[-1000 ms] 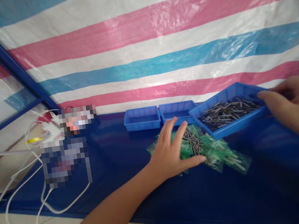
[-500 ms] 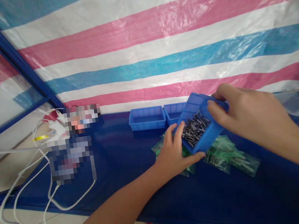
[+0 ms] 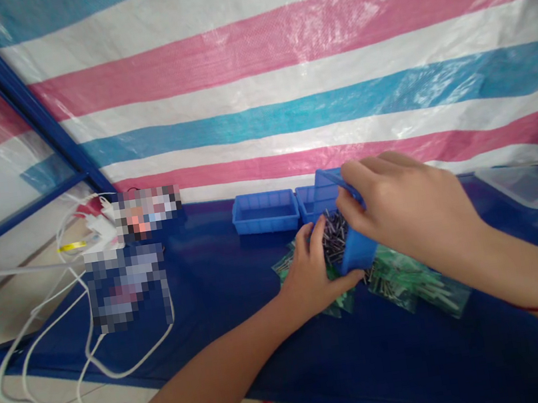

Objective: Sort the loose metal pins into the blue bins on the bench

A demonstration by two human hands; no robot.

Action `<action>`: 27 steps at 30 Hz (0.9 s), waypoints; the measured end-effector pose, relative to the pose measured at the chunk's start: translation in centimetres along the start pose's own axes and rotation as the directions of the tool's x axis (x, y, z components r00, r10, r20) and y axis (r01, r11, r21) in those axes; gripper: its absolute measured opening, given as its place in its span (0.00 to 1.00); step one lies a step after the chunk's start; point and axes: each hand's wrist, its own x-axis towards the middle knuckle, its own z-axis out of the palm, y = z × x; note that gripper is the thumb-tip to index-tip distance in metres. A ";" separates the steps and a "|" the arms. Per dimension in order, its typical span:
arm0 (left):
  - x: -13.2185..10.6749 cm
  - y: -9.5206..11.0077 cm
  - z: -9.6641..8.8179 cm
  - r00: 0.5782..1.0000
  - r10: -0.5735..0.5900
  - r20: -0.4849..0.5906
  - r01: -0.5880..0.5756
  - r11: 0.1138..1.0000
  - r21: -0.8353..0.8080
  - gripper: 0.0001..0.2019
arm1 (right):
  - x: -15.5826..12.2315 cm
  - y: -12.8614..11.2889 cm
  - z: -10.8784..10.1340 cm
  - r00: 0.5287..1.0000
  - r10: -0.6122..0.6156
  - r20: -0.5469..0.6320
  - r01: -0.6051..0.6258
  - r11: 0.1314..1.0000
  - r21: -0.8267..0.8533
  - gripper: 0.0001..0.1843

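Observation:
My right hand (image 3: pixel 395 199) grips the upper end of a blue plastic bin (image 3: pixel 360 248), thumb and fingers closed over its rim. The bin is tipped steeply to the left. Loose thin metal pieces, like nails or screws (image 3: pixel 335 235), are bunched at its low side. My left hand (image 3: pixel 306 266) is cupped at that low side with fingers apart, thumb under the bin's lower edge. Its palm side is partly hidden. Under and beside the bin lie clear bags with green markings and metal pieces (image 3: pixel 406 278), on the dark blue tabletop (image 3: pixel 219 276).
Two more blue bins stand at the back, the left bin (image 3: pixel 265 214) and the partly hidden right bin (image 3: pixel 306 204). White cables (image 3: pixel 136 366) trail at the left near blurred items. A translucent plastic sheet or lid (image 3: pixel 535 189) lies at the right. Striped sheeting (image 3: pixel 287 118) hangs behind.
My right hand has moved left and tipped the bin more steeply. The metal pieces have bunched toward my left hand, which has barely moved.

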 end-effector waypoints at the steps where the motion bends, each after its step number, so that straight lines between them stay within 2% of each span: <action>1: 0.0 0.0 0.0 1.000 -0.001 0.003 0.001 1.000 -0.003 0.51 | 0.1 -0.2 0.0 1.000 -0.010 0.003 0.010 1.000 -0.002 0.11; 6: 0.0 0.1 0.0 0.999 -0.037 -0.001 0.037 0.999 0.003 0.50 | 0.2 -0.7 0.1 0.998 -0.059 0.006 0.059 0.997 -0.043 0.09; 17: -0.1 0.4 -0.2 0.996 -0.085 0.016 0.083 0.990 0.113 0.43 | 0.3 -0.5 0.0 0.997 -0.061 0.036 0.062 0.998 -0.029 0.10; 27: -0.2 0.2 0.1 0.996 -0.092 0.001 0.091 0.985 0.150 0.47 | 0.5 0.4 -0.1 0.998 -0.004 0.058 0.005 1.000 -0.016 0.10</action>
